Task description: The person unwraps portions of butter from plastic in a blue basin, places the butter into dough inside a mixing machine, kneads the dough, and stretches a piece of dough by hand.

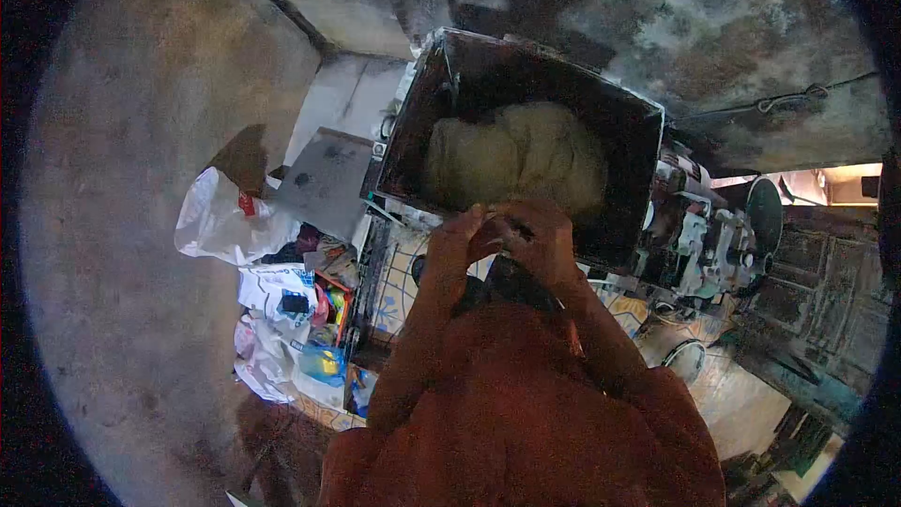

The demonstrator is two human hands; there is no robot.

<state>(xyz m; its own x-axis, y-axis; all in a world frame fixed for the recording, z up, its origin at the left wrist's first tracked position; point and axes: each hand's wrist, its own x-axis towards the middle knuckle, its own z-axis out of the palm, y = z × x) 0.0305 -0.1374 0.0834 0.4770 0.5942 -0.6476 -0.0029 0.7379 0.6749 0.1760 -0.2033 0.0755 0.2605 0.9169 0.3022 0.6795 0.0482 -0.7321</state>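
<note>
Both hands are close together at the near edge of a large dark open box [648, 190]. Inside the box lies a lumpy, pale brown mass [518, 156]. My left hand [457, 238] has its fingers bent inward beside the other hand. My right hand [540, 233] is curled, with a small dark patch at its fingers that is too blurred to name. The hands overlap the near side of the mass, and whether they touch it cannot be made out.
White plastic bags [230, 221] and colourful packets [324, 361] lie at the left, near a grey flat panel [325, 183]. Cluttered machinery [704, 235] stands right of the box. A cord [793, 101] runs along the stained wall.
</note>
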